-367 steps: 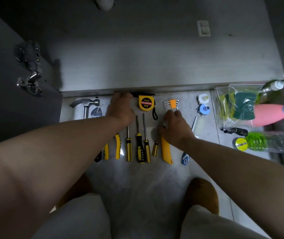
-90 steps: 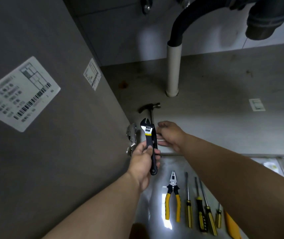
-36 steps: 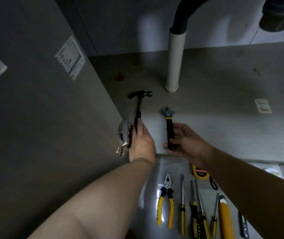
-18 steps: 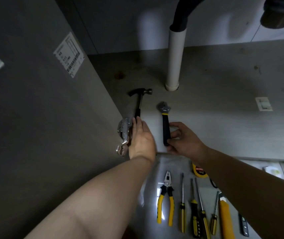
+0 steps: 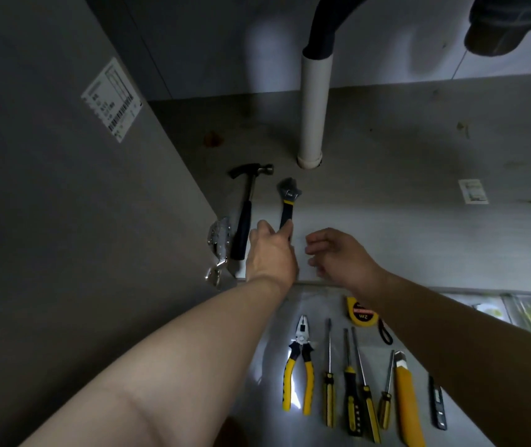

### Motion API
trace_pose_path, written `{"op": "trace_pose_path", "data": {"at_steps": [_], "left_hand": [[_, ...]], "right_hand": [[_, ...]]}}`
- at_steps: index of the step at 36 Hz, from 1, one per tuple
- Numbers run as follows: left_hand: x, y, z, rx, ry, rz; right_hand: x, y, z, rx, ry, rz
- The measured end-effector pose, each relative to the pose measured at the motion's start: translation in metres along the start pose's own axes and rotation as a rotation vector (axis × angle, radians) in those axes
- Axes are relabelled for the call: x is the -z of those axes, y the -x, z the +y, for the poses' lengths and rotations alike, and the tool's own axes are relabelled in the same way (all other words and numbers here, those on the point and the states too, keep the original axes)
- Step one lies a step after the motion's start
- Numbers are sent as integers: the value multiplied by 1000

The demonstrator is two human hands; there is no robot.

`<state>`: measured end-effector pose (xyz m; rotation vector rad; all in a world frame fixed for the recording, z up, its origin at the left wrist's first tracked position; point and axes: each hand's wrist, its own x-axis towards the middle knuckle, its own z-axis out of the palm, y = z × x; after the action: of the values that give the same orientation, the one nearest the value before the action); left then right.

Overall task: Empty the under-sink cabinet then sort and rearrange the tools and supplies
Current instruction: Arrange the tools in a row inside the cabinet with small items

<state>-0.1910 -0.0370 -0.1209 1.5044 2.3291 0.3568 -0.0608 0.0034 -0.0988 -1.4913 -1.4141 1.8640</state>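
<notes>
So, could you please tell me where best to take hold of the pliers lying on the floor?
Grip the pliers around both yellow handles, coming from above at the near end. The handles point toward the person, and the metal nose points toward the cabinet.

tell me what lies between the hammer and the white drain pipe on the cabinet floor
In the head view, the adjustable wrench lies between the hammer and the white drain pipe, parallel to the hammer, with the left hand at its handle.
</notes>
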Motion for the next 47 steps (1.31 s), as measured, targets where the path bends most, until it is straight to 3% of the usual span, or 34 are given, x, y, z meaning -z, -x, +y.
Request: {"op": "trace_pose_path", "data": {"at_steps": [6,14,27,30,32,35,36,40,45,47], "left_hand": [[6,-1,7,67,-87,-65],[7,-1,0,165,-161,-4],[3,2,-7,115,-260,31],[3,14,-5,-15,-401,127],[-2,26,-5,-223,-409,141],[-19,50,-11,-641,-323,-48],[-25,59,-15,-697,-279,-160],[-49,82,-34,-473,-238,-548],[-72,98,-48,17,-326,-683],[-81,107,-48,100,-310,-763]], "right_hand": [[23,17,11,43,165,-101],[28,31,27,-26,255,-270],[27,29,62,-150,389,-349],[29,29,75,-216,527,-375],[32,31,82,-235,658,-424],[37,37,90,-269,822,-517],[38,40,93,-274,868,-540],[38,54,105,-249,1044,-539],[26,69,120,-244,1099,-504],[18,72,134,-222,1111,-435]]}}
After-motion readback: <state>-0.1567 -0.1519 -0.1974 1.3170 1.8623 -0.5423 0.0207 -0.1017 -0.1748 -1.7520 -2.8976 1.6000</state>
